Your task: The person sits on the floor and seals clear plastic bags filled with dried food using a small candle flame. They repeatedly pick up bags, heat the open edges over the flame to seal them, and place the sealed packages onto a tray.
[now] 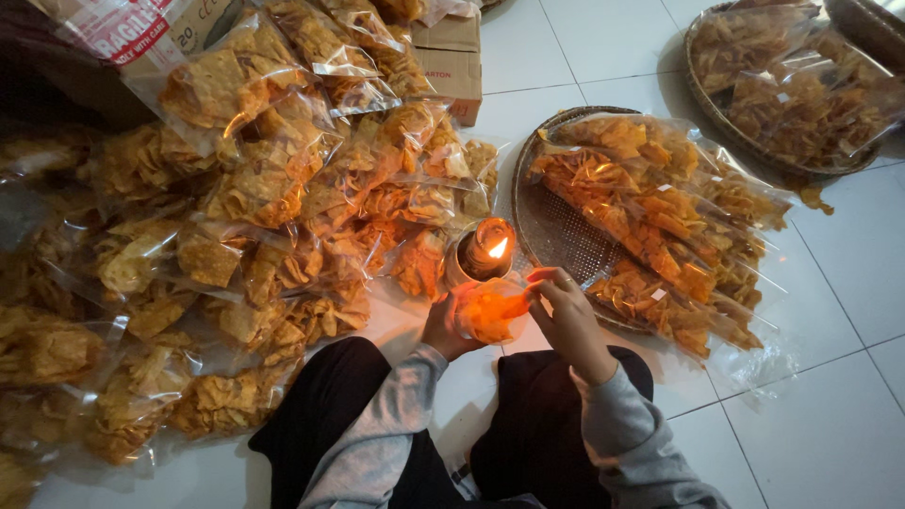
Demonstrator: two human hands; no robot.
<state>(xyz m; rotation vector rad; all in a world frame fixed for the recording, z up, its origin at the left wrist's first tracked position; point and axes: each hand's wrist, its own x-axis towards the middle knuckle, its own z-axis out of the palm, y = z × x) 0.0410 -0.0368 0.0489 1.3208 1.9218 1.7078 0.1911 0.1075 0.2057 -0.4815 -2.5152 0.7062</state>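
Landmark: the lit candle (pixel 488 247), standing on the white tiled floor (pixel 830 415) just in front of the seated person's knees; every place below is told from it.

Far left of the candle: a wide heap of clear chip bags (pixel 236 245), lying overlapped and slumped on one another, seemingly set down as they came and not stacked.

Behind the candle, to its left: cardboard boxes (pixel 452 61), partly buried under the top of the heap.

Left hand (pixel 451 322): just below the candle, fingers curled round the near side of a small plastic bag of chips (pixel 490 309), cupping it from beneath so that it stays level by the flame.

Bag in hand: held between both hands, directly under the candle and close to its flame; it glows orange because the light passes through the plastic.

Right hand (pixel 566 316): just right of and below the candle, thumb and forefinger pinched on the bag's upper edge, the other fingers loosely bent; the pinch appears to keep the open edge flat and taut near the heat.

Right of the candle: a round woven tray (pixel 547 231) touching its base, bearing more filled bags (pixel 660 236) laid slantwise, within easy reach of the right hand.

Far right, behind the candle: a second woven tray (pixel 716 123) with bags (pixel 801 94), well apart from the hands.
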